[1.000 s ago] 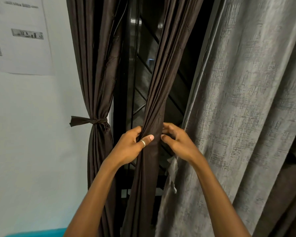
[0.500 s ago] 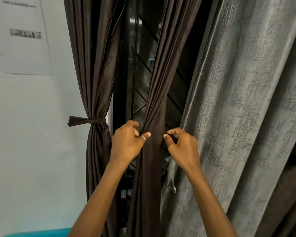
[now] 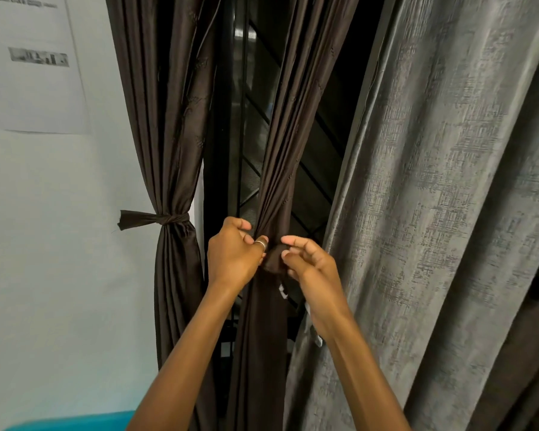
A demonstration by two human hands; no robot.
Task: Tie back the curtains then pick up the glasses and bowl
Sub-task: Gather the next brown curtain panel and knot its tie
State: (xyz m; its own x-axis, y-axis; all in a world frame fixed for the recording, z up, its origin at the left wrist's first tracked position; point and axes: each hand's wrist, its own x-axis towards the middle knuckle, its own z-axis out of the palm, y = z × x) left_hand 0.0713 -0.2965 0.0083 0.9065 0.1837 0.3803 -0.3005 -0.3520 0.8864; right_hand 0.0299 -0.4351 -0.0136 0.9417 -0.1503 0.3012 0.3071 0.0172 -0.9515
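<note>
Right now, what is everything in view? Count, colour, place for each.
tied curtain: one, dark brown, left
tie band: one, dark brown, round tied curtain
gathered curtain: one, dark brown, centre
grey curtain: one, grey, right
window grille: one, black, behind curtains
printed paper: count unclear, white, upper left
teal surface: one, teal, bottom left
ring: one, silver, on left hand
left hand: one, grips gathered curtain
right hand: one, pinches gathered curtain

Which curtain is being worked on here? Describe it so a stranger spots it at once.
At the dark barred window, find the dark brown satin curtain hanging mid-opening. The left hand and right hand pinch it; its brown neighbour is already tied, the grey textured curtain untouched.
</note>
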